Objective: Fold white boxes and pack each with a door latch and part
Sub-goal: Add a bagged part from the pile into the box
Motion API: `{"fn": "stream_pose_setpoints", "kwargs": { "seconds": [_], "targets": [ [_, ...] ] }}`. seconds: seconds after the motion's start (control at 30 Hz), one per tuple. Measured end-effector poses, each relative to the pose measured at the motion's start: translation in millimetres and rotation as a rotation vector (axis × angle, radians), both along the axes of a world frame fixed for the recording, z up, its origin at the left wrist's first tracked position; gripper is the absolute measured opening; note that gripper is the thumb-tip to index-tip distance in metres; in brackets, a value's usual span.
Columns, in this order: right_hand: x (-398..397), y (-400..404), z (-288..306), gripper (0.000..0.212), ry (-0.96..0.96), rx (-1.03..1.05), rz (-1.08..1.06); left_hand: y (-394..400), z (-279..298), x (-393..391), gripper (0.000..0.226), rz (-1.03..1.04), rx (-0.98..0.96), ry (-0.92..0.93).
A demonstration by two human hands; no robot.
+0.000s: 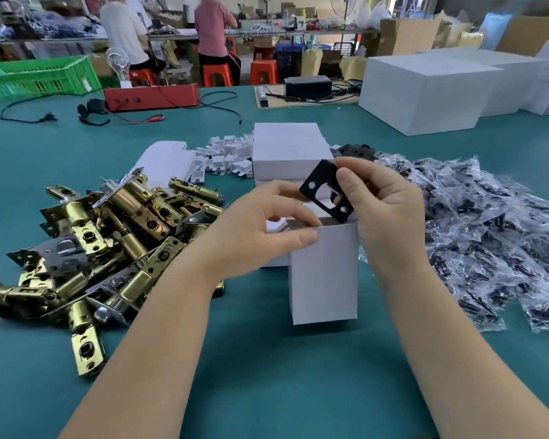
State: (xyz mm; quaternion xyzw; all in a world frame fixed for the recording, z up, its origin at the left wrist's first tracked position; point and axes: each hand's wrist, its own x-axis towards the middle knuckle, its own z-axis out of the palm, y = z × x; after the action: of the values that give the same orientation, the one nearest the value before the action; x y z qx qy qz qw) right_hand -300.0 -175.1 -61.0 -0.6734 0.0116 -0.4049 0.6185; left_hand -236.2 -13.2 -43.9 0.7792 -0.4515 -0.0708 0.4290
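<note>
1. Right now the packing step is in hand: a white box (324,274) stands upright on the green table (267,375), its top open, and a black plate (325,191) is poised at the mouth, its lower corner just dipping past the rim.
2. The right hand (384,207) pinches the plate by its upper edge between thumb and curled fingers, holding it tilted on a corner.
3. The left hand (267,226) grips the box's near top edge, thumb along the front wall and fingers curled over the rim, steadying it.
4. Whether a latch already lies inside cannot be told; the interior is mostly hidden by the hands.
5. Next, by my reading, the plate needs to turn in line with the narrow opening and slide down flat against a wall, then the top flap gets tucked shut.
6. Edges to mind: the box rim is thin card and could buckle if the plate's corner catches it.
7. Room is tight at the sides: the pile of door latches (108,236) lies to the left and bagged parts (473,242) crowd close on the right, with finished white boxes (289,150) just behind. Open table lies toward the person.
</note>
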Motion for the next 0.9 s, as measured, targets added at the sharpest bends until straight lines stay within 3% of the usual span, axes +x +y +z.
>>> {"fn": "stream_pose_setpoints", "kwargs": {
  "seconds": [0.13,0.33,0.47,0.7,0.9],
  "targets": [
    [-1,0,-4,0.026,0.057,-0.075,0.021,-2,-4,4,0.021,0.101,-0.085,0.041],
    [-4,-5,-3,0.030,0.144,-0.021,0.143,-4,-8,8,0.027,0.125,-0.132,0.100],
    [-5,-5,-2,0.031,0.225,-0.199,0.175,-1,-5,8,0.032,0.137,-0.111,0.061],
    [-10,5,-4,0.025,0.208,-0.479,0.105,1,-4,7,0.023,0.129,-0.081,0.029],
    [-12,3,-7,0.028,0.210,-0.469,0.129,2,-4,8,0.023,0.111,-0.056,0.028]
  ]
}}
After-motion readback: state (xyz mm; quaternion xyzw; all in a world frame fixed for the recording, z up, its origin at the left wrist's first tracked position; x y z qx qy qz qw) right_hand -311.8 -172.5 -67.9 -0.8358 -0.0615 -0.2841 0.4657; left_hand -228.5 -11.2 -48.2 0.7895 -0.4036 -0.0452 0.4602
